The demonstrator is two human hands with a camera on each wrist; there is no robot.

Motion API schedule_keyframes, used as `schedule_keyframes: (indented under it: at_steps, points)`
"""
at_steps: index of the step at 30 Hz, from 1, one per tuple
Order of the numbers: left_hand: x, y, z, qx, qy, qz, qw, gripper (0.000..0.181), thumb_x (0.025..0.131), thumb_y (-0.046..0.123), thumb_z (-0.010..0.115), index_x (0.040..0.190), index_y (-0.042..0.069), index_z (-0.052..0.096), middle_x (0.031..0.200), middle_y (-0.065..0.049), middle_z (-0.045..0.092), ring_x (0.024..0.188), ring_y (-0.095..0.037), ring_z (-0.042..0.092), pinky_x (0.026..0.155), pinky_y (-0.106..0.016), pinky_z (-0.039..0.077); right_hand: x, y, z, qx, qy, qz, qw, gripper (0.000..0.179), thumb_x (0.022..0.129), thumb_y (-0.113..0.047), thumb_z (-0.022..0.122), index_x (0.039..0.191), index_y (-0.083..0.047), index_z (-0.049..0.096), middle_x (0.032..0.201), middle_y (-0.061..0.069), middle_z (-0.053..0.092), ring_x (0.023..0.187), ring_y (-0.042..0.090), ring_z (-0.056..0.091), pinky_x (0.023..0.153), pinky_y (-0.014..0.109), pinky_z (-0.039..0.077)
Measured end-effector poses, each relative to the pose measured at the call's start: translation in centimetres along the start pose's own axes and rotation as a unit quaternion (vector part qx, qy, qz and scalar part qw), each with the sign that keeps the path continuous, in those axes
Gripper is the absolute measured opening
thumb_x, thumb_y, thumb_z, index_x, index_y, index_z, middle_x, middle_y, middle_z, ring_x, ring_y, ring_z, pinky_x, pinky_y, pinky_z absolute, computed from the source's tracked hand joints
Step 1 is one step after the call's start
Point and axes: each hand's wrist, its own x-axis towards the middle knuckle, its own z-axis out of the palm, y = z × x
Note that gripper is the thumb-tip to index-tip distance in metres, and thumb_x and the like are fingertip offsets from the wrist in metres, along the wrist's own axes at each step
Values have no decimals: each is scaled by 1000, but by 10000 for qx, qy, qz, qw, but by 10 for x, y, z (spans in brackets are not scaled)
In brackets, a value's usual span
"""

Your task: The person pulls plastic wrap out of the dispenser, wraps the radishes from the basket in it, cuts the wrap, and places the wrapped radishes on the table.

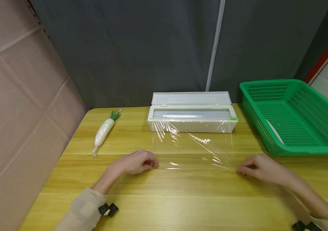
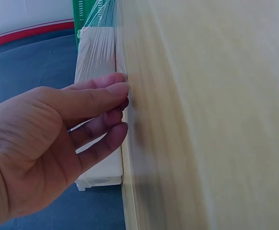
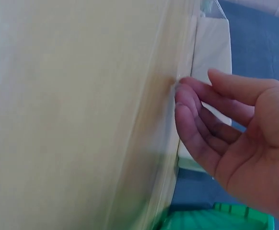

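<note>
A sheet of clear plastic wrap (image 1: 193, 154) stretches from the white wrap dispenser (image 1: 193, 126) toward me, low over the wooden table. My left hand (image 1: 141, 162) pinches its near left corner between thumb and forefinger, as the left wrist view shows close up. At the near right corner is my right hand (image 1: 263, 168). In the right wrist view the fingertips (image 3: 181, 86) touch the film's edge against the table, while the thumb stands apart from them. The dispenser's lid (image 1: 191, 98) is raised, with the film roll (image 1: 193, 114) inside. A green slider (image 1: 233, 118) sits at its right end.
A white radish (image 1: 104, 131) with green tops, wrapped in clear film, lies on the table's left side. On the right stands a green plastic basket (image 1: 271, 141) with a thin white object (image 1: 275, 131) in it. A dark grey curtain (image 1: 141, 51) hangs behind the table.
</note>
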Motion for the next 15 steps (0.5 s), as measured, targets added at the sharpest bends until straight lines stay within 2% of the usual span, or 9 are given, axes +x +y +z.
schedule_keyframes:
  at_steps: [3,5,8,12,15]
  points:
    - [0,0,0,-71,-32,-66,9999,14,92,-1,70,99,11,74,84,8,63,75,-4,53,70,-23,50,5,-4,3,-24,-100,507,9987,16,96,-16,71,80,-18,76,70,-17,64,59,-4,51,52,22,45]
    - [0,0,0,-133,-70,-65,9999,11,92,1,71,98,10,73,83,8,63,74,-3,53,69,-24,51,8,-6,6,-148,-88,662,9977,19,95,-19,72,76,-20,74,64,-19,59,55,-4,45,50,21,40]
    - [2,0,0,-227,-113,-83,9996,3,95,9,71,95,11,73,83,10,63,73,-3,54,69,-24,51,11,-9,9,-375,81,670,9970,21,91,-19,75,71,-24,71,60,-22,53,54,-4,39,50,21,36]
    - [6,0,0,-106,-45,-75,9999,12,100,19,66,90,15,72,82,12,62,74,-2,53,71,-24,50,12,-11,13,-493,241,683,9961,18,85,-16,81,72,-23,70,65,-22,56,60,-4,43,55,22,42]
    - [8,1,0,144,33,-12,9999,15,101,18,65,86,17,69,81,12,58,74,-3,52,71,-25,49,12,-10,15,-495,245,740,9957,18,83,-17,83,74,-22,68,67,-19,56,63,-3,46,57,22,44]
